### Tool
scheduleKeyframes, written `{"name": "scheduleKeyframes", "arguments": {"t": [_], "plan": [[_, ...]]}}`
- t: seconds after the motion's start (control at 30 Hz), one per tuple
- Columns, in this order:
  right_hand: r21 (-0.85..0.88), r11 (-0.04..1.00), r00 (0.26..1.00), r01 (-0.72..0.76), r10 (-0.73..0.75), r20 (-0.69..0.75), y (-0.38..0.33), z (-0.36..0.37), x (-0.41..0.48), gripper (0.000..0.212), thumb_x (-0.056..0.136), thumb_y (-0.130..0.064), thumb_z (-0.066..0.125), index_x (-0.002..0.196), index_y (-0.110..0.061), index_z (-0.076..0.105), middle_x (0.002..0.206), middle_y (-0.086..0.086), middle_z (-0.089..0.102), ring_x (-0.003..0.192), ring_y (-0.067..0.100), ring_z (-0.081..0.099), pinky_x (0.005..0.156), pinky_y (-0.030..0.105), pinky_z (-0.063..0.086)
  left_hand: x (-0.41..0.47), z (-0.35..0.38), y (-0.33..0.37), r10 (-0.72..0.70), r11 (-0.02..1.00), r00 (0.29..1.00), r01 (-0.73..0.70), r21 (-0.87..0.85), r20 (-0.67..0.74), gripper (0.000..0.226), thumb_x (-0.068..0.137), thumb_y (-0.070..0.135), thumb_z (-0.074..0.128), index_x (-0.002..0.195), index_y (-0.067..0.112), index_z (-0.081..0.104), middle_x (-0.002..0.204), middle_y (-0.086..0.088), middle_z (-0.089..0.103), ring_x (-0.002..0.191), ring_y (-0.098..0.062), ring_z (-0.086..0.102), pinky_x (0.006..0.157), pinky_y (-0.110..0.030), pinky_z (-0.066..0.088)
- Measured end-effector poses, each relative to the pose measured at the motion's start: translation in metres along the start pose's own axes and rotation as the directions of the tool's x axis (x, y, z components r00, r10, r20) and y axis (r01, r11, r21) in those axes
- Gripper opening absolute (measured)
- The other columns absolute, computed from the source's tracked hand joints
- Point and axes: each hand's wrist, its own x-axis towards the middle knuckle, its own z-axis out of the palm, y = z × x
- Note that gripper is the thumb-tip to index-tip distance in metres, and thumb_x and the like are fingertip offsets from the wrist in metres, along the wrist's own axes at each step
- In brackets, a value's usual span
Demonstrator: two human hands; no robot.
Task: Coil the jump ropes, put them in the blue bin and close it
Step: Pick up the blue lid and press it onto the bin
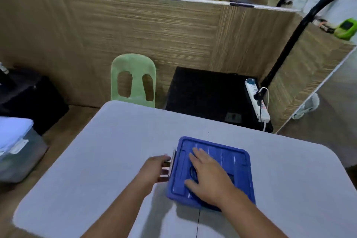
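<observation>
Blue bin lies under flat right grip.

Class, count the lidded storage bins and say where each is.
2. The blue bin sits on the table under the right hand; the left hand touches its side latch. A grey bin stands on the floor, far left. More may be hidden.

even indoor light, soft shadows; slight motion blur throughout; wide-angle bending at edges.
</observation>
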Motion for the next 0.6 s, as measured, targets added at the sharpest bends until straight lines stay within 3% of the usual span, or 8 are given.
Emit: {"name": "scheduleKeyframes", "arguments": {"t": [0.13,0.33,0.47,0.6], "plan": [[-0.029,0.999,0.999,-0.015,0.016,0.044,-0.001,0.005,0.006,0.091,0.094,-0.054,0.054,0.165,-0.018,0.009,0.173,-0.002,-0.003,0.159,0.017,-0.003,0.130,0.039,0.009,-0.007,0.000,-0.001,-0.014,0.999,0.996,0.017,-0.033,0.084,0.031,0.103,0.021,0.049,0.098,0.008,0.077,0.089,-0.011,0.074,0.073,-0.023,0.068,0.064,-0.030,0.057],[-0.042,0.998,0.998,-0.035,0.037,0.056,-0.003,0.004,0.007,0.091,0.093,-0.054,0.055,0.165,-0.019,0.011,0.173,-0.003,-0.001,0.159,0.016,-0.002,0.129,0.040,0.011,-0.009,-0.001,0.002,-0.012,0.999,0.982,0.021,-0.046,0.190,0.031,0.099,0.013,0.051,0.101,0.003,0.080,0.088,-0.008,0.075,0.066,-0.019,0.065,0.058,-0.026,0.054],[-0.045,0.998,0.996,-0.045,0.049,0.070,-0.004,0.003,0.007,0.092,0.094,-0.056,0.054,0.165,-0.020,0.007,0.173,-0.005,-0.004,0.159,0.015,-0.005,0.130,0.039,0.009,-0.003,-0.007,0.002,-0.030,0.998,0.984,0.021,0.051,0.174,0.028,0.096,0.021,0.059,0.103,0.004,0.079,0.089,-0.002,0.072,0.070,-0.019,0.056,0.064,-0.028,0.048],[-0.053,0.997,0.995,-0.051,0.055,0.085,-0.003,0.003,0.009,0.093,0.094,-0.057,0.054,0.165,-0.021,0.006,0.173,-0.005,-0.005,0.159,0.015,-0.005,0.130,0.039,0.009,0.001,-0.008,0.001,-0.011,1.000,0.991,0.008,0.023,0.131,0.025,0.099,0.024,0.064,0.106,0.004,0.078,0.089,-0.004,0.071,0.072,-0.021,0.052,0.065,-0.029,0.049]]}}
